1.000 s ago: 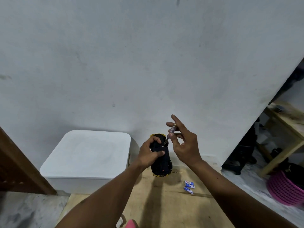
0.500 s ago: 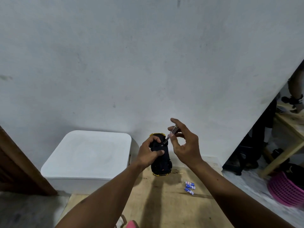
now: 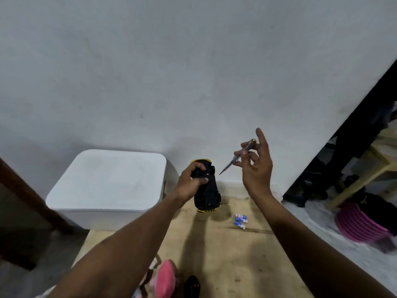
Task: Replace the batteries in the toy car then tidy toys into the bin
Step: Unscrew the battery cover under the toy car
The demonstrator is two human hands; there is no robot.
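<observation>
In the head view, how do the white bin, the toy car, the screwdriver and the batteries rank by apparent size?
1. white bin
2. toy car
3. screwdriver, thinner than the car
4. batteries, each smallest

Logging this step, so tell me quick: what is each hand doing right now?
Left hand: closed around the toy car.
Right hand: pinching the screwdriver, tip clear of the car.

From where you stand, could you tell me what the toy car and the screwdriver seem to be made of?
Toy car: probably plastic, matte black underside with glossy yellow edging. Screwdriver: dark metal shaft tapering to a point, translucent handle, likely plastic, with a brassy cap.
</observation>
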